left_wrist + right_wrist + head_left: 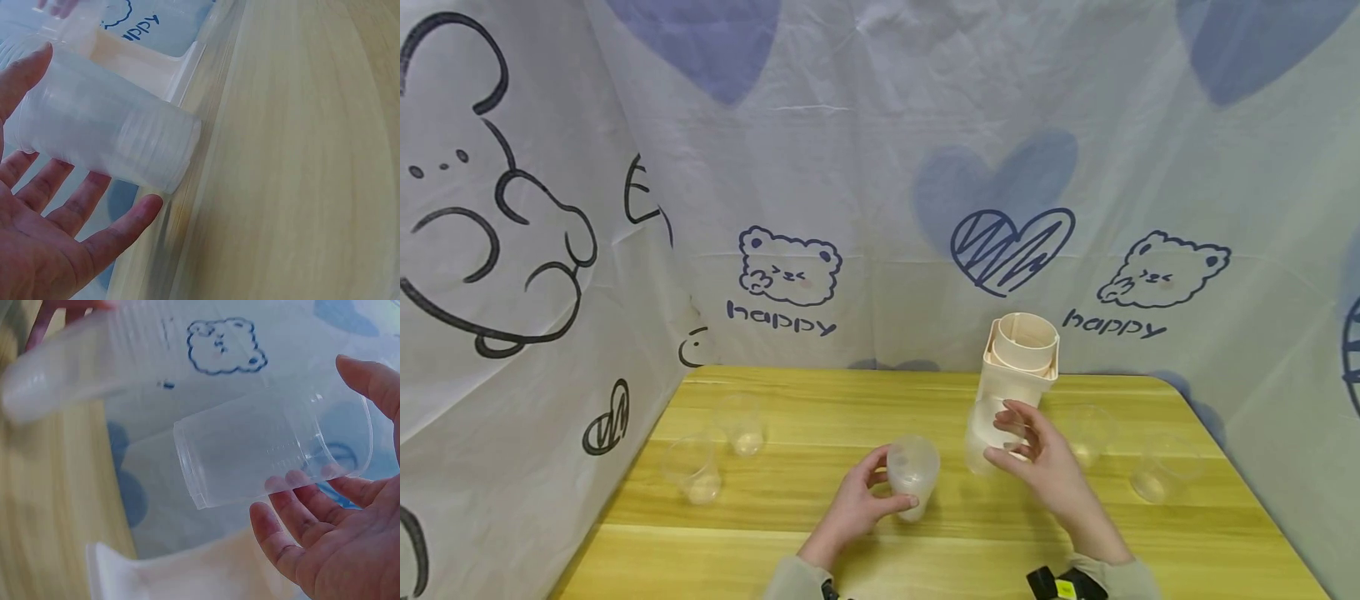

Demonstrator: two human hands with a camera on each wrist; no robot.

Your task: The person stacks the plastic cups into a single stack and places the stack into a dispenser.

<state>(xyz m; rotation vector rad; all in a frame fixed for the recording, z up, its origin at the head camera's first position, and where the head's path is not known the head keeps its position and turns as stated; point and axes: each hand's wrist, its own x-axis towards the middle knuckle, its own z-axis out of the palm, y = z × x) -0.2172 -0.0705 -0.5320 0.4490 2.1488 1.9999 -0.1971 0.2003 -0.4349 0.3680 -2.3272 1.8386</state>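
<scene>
At the bottom edge of the frame, note your two sleeves (797, 577) and the black wrist device (1067, 583) with its yellow mark on the right. Your left hand (868, 496), at lower centre, grasps a stack of nested clear cups (913, 479) between thumb and fingers; the stack's mouth faces upward. Your right hand (1037, 454), right of centre, grasps a single clear cup (981, 442), with the thumb on one side and the fingertips on the other. You cannot tell from the views whether either load touches the table (820, 550).

On the wooden surface, two clear cups stand at the left: a front cup (694, 473) and a rear cup (744, 427). Two more stand at the right: an outer cup (1161, 473) and an inner cup (1086, 437). Beyond your right hand, locate the cream holder (1018, 362), topped by a round collar. Behind it hangs a pale cloth (872, 167) printed with hearts, bears and "happy".
</scene>
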